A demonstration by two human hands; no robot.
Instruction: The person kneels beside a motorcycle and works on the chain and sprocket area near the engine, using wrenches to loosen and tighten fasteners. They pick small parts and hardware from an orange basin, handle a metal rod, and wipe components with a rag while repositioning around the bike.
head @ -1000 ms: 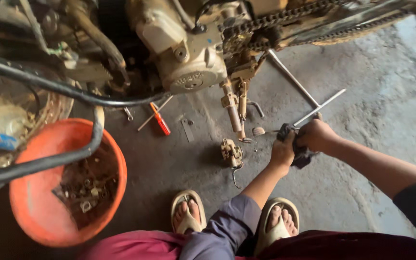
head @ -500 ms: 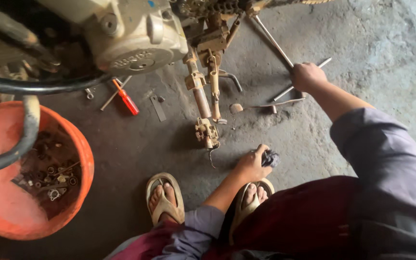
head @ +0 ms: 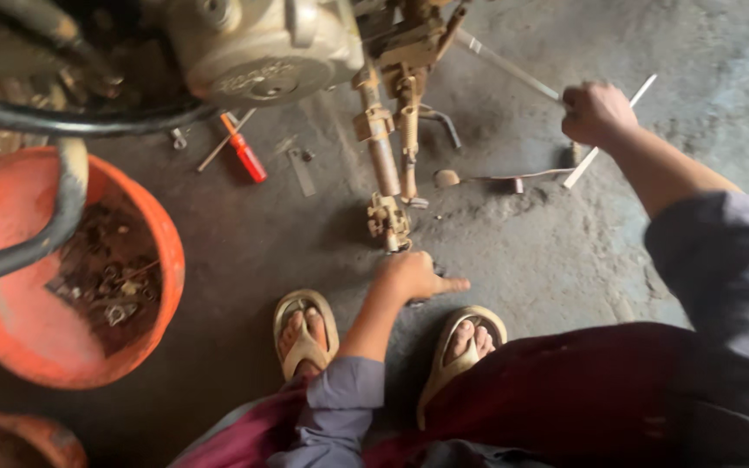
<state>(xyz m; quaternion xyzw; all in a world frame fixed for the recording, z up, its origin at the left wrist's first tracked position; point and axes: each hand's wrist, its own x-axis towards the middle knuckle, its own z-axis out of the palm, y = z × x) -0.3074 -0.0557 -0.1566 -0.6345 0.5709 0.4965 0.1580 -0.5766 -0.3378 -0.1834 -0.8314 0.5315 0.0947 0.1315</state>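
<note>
My left hand (head: 411, 276) rests low on the concrete floor just in front of my sandalled feet. Its fingers are curled over a small dark part (head: 418, 301) and the index finger points right. It lies right below the dirty lower end of a motorcycle bracket (head: 389, 218). My right hand (head: 595, 113) is a fist closed around a thin steel rod (head: 506, 64) that runs up left to the bike. A pale flat bar (head: 641, 92) crosses behind that fist.
The engine casing (head: 262, 52) hangs overhead at top centre. On the floor lie a red-handled screwdriver (head: 246, 158), a small round-headed tool (head: 448, 178) and loose metal bits. An orange tub (head: 153, 230) of greasy nuts stands left, with a black hose (head: 64, 208) across it.
My view dropped closer. My hands parted: the right one went up right to the rods and closed there, the left one came down to the floor by my feet.
</note>
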